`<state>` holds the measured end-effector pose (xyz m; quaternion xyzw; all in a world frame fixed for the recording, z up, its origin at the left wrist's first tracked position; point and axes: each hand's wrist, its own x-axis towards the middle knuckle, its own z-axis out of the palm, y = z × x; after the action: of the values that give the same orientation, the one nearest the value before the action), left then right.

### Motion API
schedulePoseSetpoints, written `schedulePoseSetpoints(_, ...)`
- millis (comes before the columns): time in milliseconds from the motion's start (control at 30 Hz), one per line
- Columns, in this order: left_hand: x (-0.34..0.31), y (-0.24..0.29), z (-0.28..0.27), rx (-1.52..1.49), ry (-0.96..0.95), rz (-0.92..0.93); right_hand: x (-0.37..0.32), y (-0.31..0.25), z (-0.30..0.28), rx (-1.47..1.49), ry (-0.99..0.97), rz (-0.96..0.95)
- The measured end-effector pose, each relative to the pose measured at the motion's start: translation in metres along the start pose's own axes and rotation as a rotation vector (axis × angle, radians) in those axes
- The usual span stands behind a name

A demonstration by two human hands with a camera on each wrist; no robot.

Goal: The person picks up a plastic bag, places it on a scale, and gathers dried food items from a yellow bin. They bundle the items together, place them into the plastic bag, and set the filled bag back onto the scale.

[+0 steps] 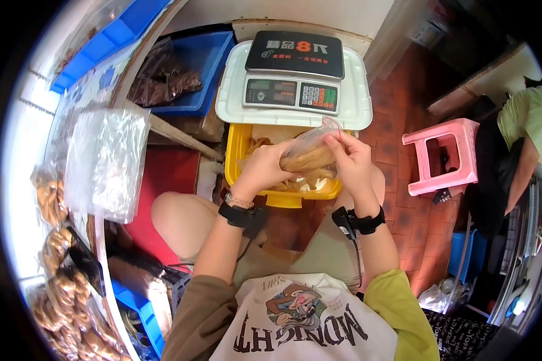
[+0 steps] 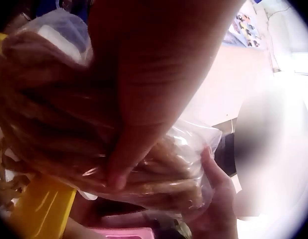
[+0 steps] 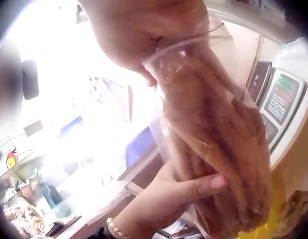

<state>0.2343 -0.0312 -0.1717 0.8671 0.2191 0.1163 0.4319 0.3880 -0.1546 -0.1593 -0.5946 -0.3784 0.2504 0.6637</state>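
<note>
A clear plastic bag (image 1: 310, 157) packed with long brown strips, their kind unclear, is held up over a yellow tub (image 1: 284, 200). My left hand (image 1: 262, 169) grips the filled body of the bag, its thumb lying across the front in the left wrist view. With my right hand (image 1: 354, 161) I pinch the bag's top end, where a thin red line runs along the plastic. In the right wrist view the bag (image 3: 213, 124) stands upright, its mouth edge by the right hand. More brown pieces (image 1: 312, 182) lie in the tub below.
Behind the tub, a digital scale (image 1: 292, 93) sits on a white lid (image 1: 232, 90). A blue crate (image 1: 208, 72) with dark bagged goods stands to the left, near hanging plastic bags (image 1: 105, 162). A pink stool (image 1: 442, 123) and another person (image 1: 527, 126) are at right.
</note>
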Motion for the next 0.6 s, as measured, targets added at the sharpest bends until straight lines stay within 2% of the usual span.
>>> schedulePoseSetpoints(67, 0.012, 0.006, -0.006, 0.073, 0.036, 0.028, 0.009, 0.011, -0.008, 0.029, 0.021, 0.050)
schedulePoseSetpoints(133, 0.031, 0.014, -0.020, 0.147, 0.084, 0.060, 0.016, 0.009, -0.005, -0.128, 0.207, -0.134)
schedulePoseSetpoints(167, 0.041, 0.018, -0.029, 0.255, 0.068, 0.040, 0.018, 0.011, -0.010, -0.127, 0.216, -0.143)
schedulePoseSetpoints(267, 0.080, 0.016, -0.053, 0.451, 0.084, 0.058, 0.021, 0.035, -0.029, -0.766, 0.323, -0.336)
schedulePoseSetpoints(333, 0.110, 0.022, -0.069, 0.556, 0.166, 0.023, 0.017, 0.081, -0.039, -0.687, 0.322, -0.273)
schedulePoseSetpoints(400, 0.146, 0.013, -0.079, 0.552, 0.228, 0.034, 0.017, 0.118, -0.050, -0.310, 0.401, 0.091)
schedulePoseSetpoints(433, 0.166, 0.008, -0.084, 0.580, 0.310, 0.055, 0.020, 0.129, -0.055, -0.313, 0.397, 0.089)
schedulePoseSetpoints(467, 0.186, 0.003, -0.088, 0.607, 0.392, 0.077, 0.023, 0.139, -0.061, -0.194, 0.433, 0.179)
schedulePoseSetpoints(500, 0.206, -0.005, -0.092, 0.605, 0.395, 0.077, 0.026, 0.145, -0.065, -0.073, 0.470, 0.270)
schedulePoseSetpoints(533, 0.229, -0.016, -0.094, 0.669, 0.463, 0.145, 0.028, 0.149, -0.068, -0.076, 0.472, 0.266)
schedulePoseSetpoints(600, 0.273, -0.035, -0.099, 0.745, 0.570, 0.299, 0.032, 0.154, -0.070, 0.107, 0.447, 0.349)
